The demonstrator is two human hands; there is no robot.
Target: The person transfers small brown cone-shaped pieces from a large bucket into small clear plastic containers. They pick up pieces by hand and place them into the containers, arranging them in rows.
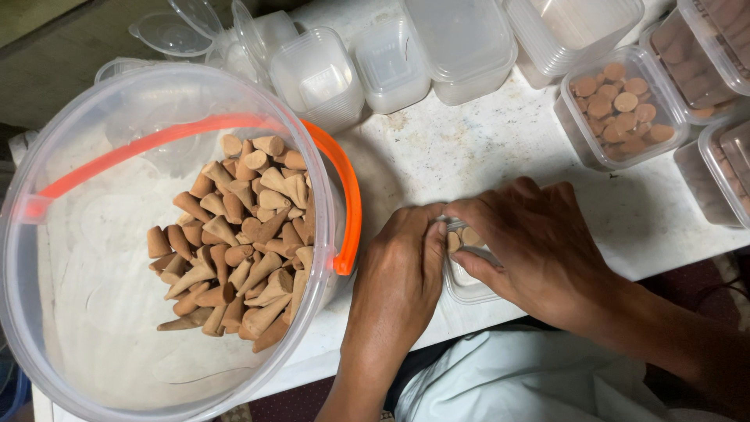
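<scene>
A small clear plastic box point(467, 283) sits at the near edge of the white table point(469, 148), with a few brown cones point(466, 237) standing in it. My left hand point(402, 270) presses against the box's left side, fingers closed on its rim. My right hand point(535, 246) covers the box from the right and above, fingers curled over the cones. Most of the box is hidden under both hands. To the left stands a large clear bucket point(94, 234) with an orange handle point(344, 187), holding a heap of brown cones point(238, 234).
Empty clear boxes point(316, 74) and loose lids point(176, 31) line the table's far edge. At the right, a filled open box of cones point(621, 113) stands beside several closed filled boxes point(715, 55). A white cloth point(523, 383) lies on my lap.
</scene>
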